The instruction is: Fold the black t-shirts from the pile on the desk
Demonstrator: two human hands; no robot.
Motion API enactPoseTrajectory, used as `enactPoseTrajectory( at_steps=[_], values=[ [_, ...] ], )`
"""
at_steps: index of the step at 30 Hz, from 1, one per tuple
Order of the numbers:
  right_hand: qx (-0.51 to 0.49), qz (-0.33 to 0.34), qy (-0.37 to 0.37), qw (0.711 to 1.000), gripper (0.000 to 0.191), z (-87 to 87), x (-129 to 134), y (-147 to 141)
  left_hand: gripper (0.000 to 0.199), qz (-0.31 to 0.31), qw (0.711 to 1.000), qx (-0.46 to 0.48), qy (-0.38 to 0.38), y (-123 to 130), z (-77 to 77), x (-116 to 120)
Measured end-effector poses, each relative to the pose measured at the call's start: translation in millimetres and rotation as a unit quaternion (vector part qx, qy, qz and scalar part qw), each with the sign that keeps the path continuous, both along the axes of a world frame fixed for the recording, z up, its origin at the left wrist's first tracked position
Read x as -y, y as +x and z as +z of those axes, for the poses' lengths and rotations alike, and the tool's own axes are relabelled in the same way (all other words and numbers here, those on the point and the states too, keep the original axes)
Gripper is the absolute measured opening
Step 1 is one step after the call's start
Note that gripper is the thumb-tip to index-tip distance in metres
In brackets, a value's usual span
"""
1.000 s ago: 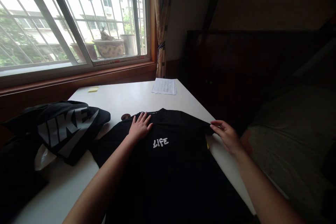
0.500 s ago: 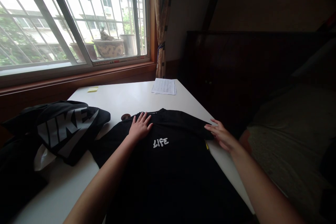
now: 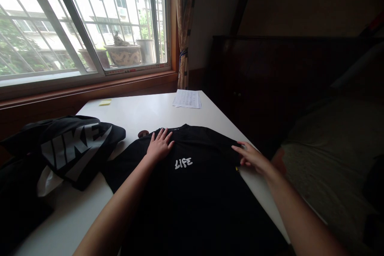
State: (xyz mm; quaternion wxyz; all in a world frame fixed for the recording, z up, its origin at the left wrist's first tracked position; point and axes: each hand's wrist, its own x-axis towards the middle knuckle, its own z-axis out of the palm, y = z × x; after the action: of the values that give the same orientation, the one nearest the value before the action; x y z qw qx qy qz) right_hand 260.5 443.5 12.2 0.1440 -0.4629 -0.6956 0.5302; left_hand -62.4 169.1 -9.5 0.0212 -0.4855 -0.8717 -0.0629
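A black shirt (image 3: 192,200) lies spread on the white table (image 3: 144,108), its lower part nearest. The right hand (image 3: 250,158) is at the sleeve (image 3: 223,144) on the right, fingers partly bent, though whether they pinch it cannot be told, while the left hand (image 3: 159,146) rests flat by the collar (image 3: 177,129), fingers spread, gripping nothing. Beyond, papers (image 3: 187,99) lie near the table's far edge

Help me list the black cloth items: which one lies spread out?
The black shirt with the small white print, under the left hand. It lies flat; the black bundle at left, with big grey letters, is bunched up.
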Motion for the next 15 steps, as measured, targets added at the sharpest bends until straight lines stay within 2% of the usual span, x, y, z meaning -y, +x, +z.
enactPoseTrajectory(
  at_steps=[3,6,8,10,15],
  values=[
    [-0.026,0.022,-0.001,0.999,0.08,0.1,0.1,-0.9,0.063,-0.002,1.0,-0.004,0.003,0.2,0.0,0.2],
    [-0.083,0.044,-0.004,0.996,0.06,1.8,-1.9,-2.0,0.063,-0.001,1.0,-0.003,0.002,0.2,0.0,0.3],
    [-0.135,0.026,0.007,0.99,0.048,2.7,-4.6,-2.3,0.063,-0.001,1.0,-0.001,0.0,0.2,0.3,0.3],
    [-0.178,-0.014,0.013,0.984,0.043,2.5,-8.4,-2.2,0.063,-0.002,1.0,-0.001,-0.001,0.3,0.8,0.3],
    [-0.237,-0.047,-0.071,0.968,0.042,-3.2,-18.2,-4.7,0.063,-0.003,1.0,-0.004,-0.002,0.6,1.4,0.2]
  ],
)
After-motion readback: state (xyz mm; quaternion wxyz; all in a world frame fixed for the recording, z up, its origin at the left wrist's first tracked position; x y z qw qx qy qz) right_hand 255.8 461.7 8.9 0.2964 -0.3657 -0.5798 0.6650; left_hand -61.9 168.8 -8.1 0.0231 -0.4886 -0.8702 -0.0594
